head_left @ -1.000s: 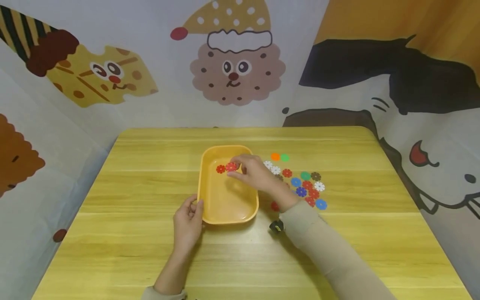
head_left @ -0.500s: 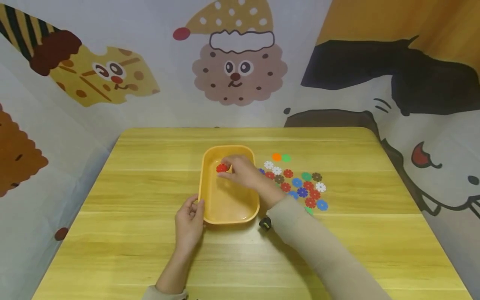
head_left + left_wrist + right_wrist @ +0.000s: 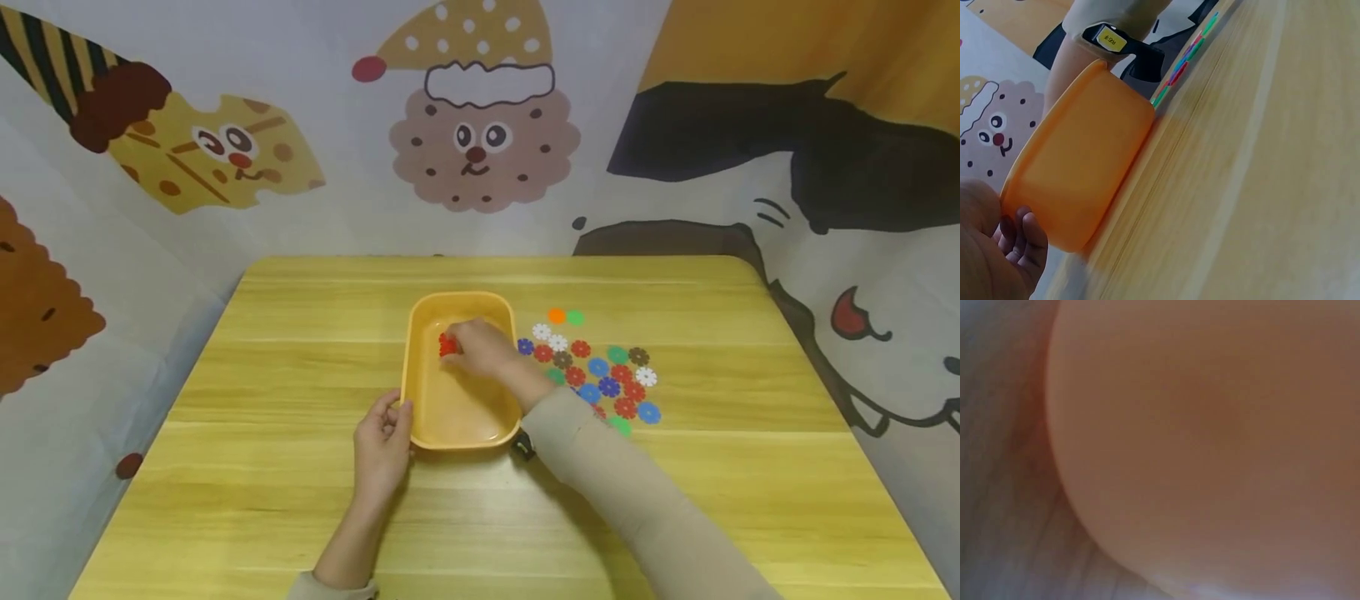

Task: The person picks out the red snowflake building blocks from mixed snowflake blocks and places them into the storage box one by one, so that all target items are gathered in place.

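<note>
An orange-yellow plastic tray sits on the table, and my left hand grips its left rim near the front corner. In the left wrist view the fingers of that left hand curl beside the outer wall of the tray. Inside the tray, my right hand pinches red flower-shaped plastic discs with thumb and fingers. The fingertips partly cover these discs, so I cannot tell whether they are joined. Only a blurred close-up of the tray fills the right wrist view.
Right of the tray lie several loose notched discs in red, blue, white, green and brown. An orange disc and a green disc lie behind them. A printed cartoon cloth hangs behind the wooden table.
My right hand has moved left inside the tray, bringing its red disc to the one lying there, then slightly down and nearer to me. My left hand keeps its grip on the rim.
</note>
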